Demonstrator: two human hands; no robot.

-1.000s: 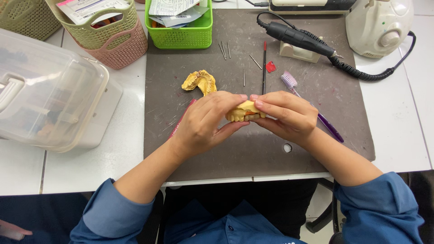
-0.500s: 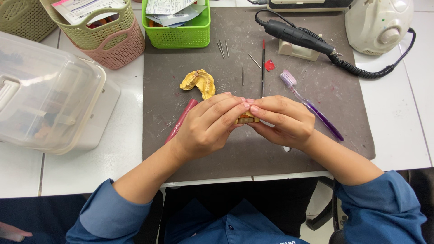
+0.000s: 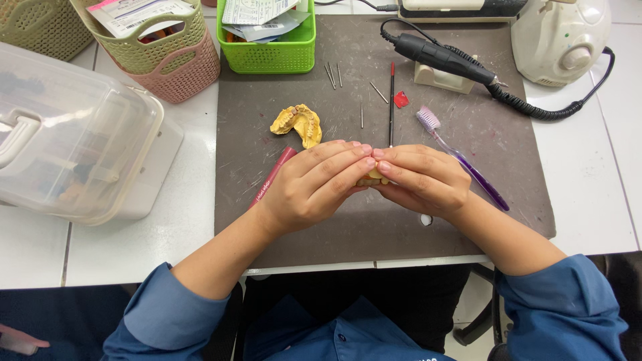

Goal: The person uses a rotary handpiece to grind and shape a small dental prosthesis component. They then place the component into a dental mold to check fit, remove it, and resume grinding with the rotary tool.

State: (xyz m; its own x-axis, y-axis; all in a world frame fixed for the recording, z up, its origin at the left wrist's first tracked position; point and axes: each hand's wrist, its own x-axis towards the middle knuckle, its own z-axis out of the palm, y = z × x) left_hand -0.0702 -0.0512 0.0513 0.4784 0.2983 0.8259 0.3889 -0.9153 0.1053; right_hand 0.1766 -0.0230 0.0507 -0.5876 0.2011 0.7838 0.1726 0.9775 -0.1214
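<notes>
Yellow plaster, a small dental cast [image 3: 372, 179], is now almost hidden: the left hand [image 3: 314, 187] and right hand [image 3: 421, 179] have closed round it together, fingertips meeting above the grey mat [image 3: 334, 227], where a second ago more of it showed. The second yellow cast [image 3: 299, 123] lies on the mat beyond the left hand, untouched.

**Things lying about the mat**

A dark mat [image 3: 401, 220] is spread on the white table [image 3: 134, 247]. On it are seen a yellow dental cast [image 3: 299, 123], a purple toothbrush [image 3: 461, 159], a black handpiece [image 3: 445, 57] and thin metal burs [image 3: 333, 75]. A green basket [image 3: 267, 53] is set at its far edge, a clear plastic box [image 3: 73, 134] to the left.
</notes>
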